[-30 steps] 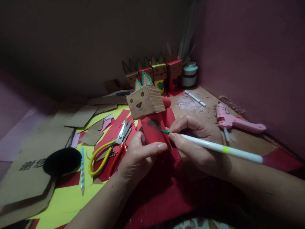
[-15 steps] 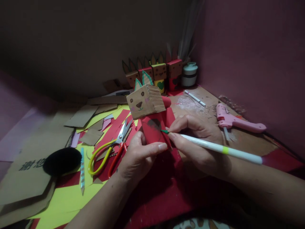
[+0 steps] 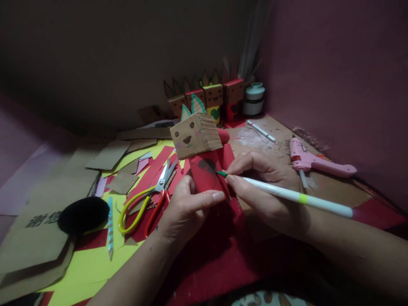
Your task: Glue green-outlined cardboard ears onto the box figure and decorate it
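Note:
My left hand is closed round the red body of a cardboard animal figure, thumb across its lower front. The figure has a box head with a drawn face, green-edged ears and a partly filled dark heart on its red body. In my right hand is a white marker with a green tip, pinched near the tip. That tip is at the heart's right side; whether it touches the paper I cannot tell. Left of my left hand lie scissors with yellow and red handles, blades apart.
Several similar figures stand at the back beside a pale lidded jar. To the right lies a pink glue gun, with another white marker behind. Paper scraps, a pencil, a black oval and cardboard sheets cover the left.
The marker and my right hand have shifted very slightly to the right. The figure in my left hand has moved a touch the same way.

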The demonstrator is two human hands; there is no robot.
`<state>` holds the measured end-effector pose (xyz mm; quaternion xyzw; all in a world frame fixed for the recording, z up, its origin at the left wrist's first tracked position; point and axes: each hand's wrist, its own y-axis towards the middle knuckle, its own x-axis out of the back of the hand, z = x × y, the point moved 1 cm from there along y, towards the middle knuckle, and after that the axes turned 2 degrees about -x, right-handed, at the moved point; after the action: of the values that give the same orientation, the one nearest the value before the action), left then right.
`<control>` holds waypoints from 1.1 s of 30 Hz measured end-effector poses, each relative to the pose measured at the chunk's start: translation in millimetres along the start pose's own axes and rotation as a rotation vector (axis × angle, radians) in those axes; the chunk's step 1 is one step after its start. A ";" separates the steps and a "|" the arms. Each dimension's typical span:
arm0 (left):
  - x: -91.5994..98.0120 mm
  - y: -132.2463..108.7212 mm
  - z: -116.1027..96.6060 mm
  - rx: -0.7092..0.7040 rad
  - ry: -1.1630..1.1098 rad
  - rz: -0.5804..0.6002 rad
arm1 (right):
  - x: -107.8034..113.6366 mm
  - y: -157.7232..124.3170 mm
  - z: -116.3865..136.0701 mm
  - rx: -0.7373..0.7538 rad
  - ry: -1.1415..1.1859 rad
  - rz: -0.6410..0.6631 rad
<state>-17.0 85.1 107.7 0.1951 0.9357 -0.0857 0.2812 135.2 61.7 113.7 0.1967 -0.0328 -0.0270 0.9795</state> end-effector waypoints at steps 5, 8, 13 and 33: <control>0.3 -1.6 -0.7 0.008 0.011 -0.030 | -0.7 -1.5 -0.9 -0.017 0.012 0.016; -0.4 -2.4 -2.2 0.012 0.016 -0.068 | -0.8 -1.5 2.2 0.012 0.008 0.049; -1.3 -2.1 -1.3 0.022 0.012 -0.095 | 0.0 0.2 6.7 0.104 -0.067 0.099; -1.0 -2.5 -1.5 0.022 0.063 -0.094 | -0.6 -1.0 4.6 0.002 0.031 0.062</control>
<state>-18.0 82.9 109.7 0.1564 0.9513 -0.1027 0.2452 134.2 59.0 117.5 0.1967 -0.0235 0.0063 0.9802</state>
